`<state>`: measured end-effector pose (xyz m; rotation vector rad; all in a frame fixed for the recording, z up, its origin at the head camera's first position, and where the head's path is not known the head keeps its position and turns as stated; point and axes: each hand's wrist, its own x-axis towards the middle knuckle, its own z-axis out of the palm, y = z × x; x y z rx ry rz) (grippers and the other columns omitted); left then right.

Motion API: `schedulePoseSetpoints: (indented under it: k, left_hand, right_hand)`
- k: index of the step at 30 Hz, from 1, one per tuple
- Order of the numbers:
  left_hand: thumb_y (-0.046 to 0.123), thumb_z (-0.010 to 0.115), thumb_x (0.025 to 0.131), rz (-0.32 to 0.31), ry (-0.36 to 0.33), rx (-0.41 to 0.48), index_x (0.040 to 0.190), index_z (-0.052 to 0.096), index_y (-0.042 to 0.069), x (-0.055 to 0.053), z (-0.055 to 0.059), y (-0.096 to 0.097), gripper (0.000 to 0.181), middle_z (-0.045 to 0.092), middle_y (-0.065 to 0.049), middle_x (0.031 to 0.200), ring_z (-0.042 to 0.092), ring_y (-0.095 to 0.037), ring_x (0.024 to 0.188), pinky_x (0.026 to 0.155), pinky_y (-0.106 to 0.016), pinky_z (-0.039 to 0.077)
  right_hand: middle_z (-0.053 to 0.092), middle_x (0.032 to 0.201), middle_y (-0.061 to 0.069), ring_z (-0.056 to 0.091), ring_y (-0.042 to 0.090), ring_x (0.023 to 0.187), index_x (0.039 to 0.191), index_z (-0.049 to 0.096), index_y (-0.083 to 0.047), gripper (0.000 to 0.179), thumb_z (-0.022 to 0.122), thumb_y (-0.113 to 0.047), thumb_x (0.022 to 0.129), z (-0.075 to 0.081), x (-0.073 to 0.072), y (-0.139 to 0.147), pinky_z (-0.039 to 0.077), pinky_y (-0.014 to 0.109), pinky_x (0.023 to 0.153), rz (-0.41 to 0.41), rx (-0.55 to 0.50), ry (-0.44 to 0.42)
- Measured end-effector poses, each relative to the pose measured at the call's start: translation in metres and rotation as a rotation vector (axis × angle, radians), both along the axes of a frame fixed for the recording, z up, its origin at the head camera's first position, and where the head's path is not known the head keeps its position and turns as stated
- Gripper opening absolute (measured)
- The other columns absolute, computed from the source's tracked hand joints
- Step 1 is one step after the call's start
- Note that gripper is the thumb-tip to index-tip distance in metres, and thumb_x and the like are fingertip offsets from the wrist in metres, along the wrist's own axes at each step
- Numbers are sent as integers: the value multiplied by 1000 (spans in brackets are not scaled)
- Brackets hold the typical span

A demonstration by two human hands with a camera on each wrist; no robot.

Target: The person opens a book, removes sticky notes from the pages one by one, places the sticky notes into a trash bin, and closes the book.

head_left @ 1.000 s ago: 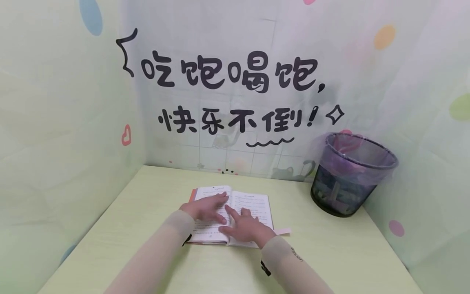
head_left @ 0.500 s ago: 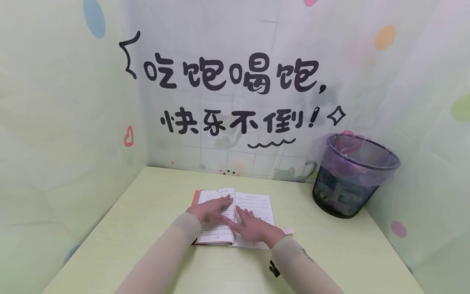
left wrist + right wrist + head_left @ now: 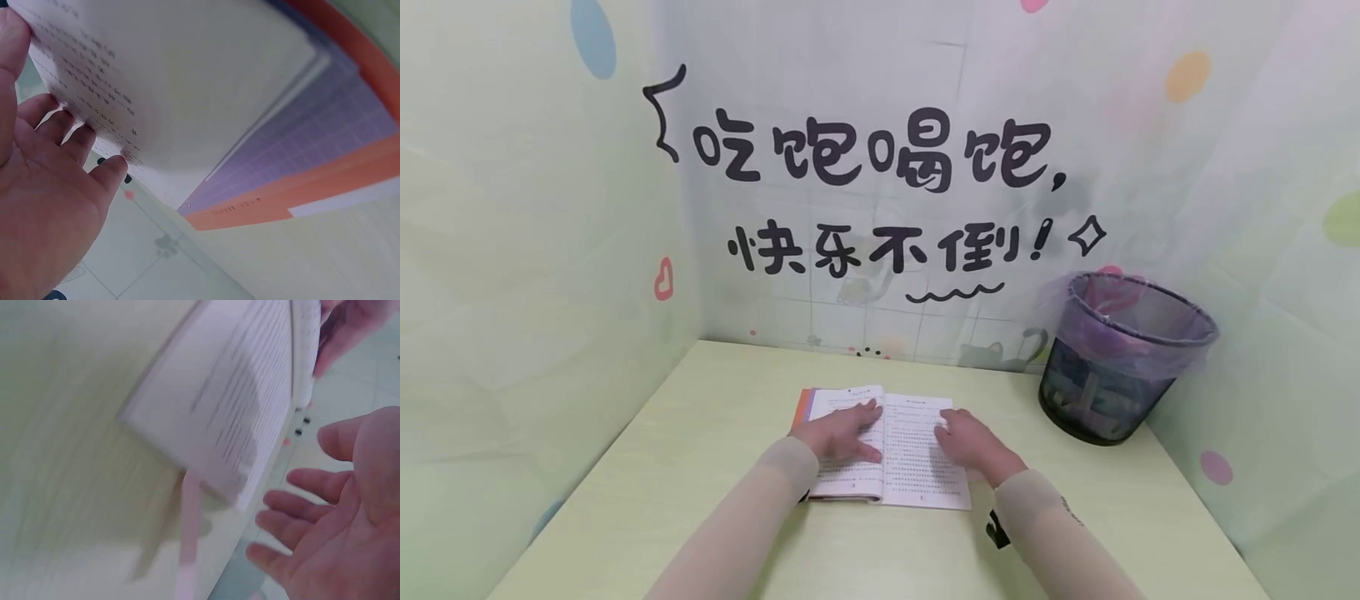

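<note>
An open book [image 3: 925, 467] with printed white pages lies on the table. My left hand [image 3: 840, 433] rests on its left page, fingers spread toward the spine; in the left wrist view the fingertips of that left hand [image 3: 56, 187] touch the print. My right hand [image 3: 976, 442] is at the outer edge of the right page, fingers loosely bent and holding nothing. In the right wrist view, this right hand [image 3: 344, 506] shows its palm beside the page. A pale pink strip [image 3: 189, 519] sticks out from the book's right edge. Orange and purple cover layers [image 3: 300, 144] show beneath the left pages.
A dark wastebasket [image 3: 1105, 375] lined with a purple bag stands at the table's back right. Printed curtains [image 3: 880, 325] enclose the light wooden table [image 3: 700, 433] at the back and both sides.
My right hand has slid rightward across the page, from near the spine to the outer edge, uncovering the text. My left hand stays on the left page.
</note>
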<state>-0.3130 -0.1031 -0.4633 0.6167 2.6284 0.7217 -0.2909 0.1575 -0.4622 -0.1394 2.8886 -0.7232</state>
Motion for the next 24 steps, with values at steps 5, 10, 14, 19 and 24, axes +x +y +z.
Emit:
schedulePoseSetpoints:
  k: [5, 10, 14, 19, 24]
  left_hand:
    - [44, 85, 94, -1, -3, -1, 173, 34, 16, 1, -1, 0, 98, 20, -5, 185, 20, -33, 172, 140, -52, 20]
    - [45, 84, 95, 3, -2, -7, 174, 34, 18, 2, -1, 0, 97, 21, -4, 185, 20, -33, 172, 140, -53, 21]
    - [45, 84, 95, 8, 1, -12, 174, 34, 18, 2, -1, 0, 98, 21, -3, 185, 20, -33, 172, 140, -54, 21]
    - [45, 84, 95, 10, 1, -16, 174, 34, 18, 1, -1, 0, 97, 21, -3, 185, 20, -32, 172, 140, -53, 22]
    - [46, 84, 95, 11, 1, -19, 174, 33, 19, 1, 0, 0, 98, 21, -3, 185, 20, -32, 172, 140, -53, 21]
  right_hand:
    - [65, 148, 23, 49, 46, 151, 134, 69, 3, 39, 53, -24, 112, -8, -8, 23, 41, 72, 122, -31, 201, 15]
    - [55, 161, 30, 28, 55, 164, 120, 74, -1, 32, 56, -26, 112, -16, -8, 34, 23, 80, 129, -18, 174, -23]
    - [39, 171, 34, 20, 57, 166, 131, 70, 1, 36, 55, -27, 113, -18, -7, 32, 16, 79, 131, -7, 124, -48]
    - [38, 172, 33, 24, 53, 166, 148, 59, 6, 48, 55, -26, 112, -20, -8, 27, 20, 75, 133, -24, 71, -70]
    - [35, 172, 35, 27, 53, 164, 153, 54, 9, 54, 55, -25, 112, -16, -7, 23, 22, 73, 133, -30, 46, -66]
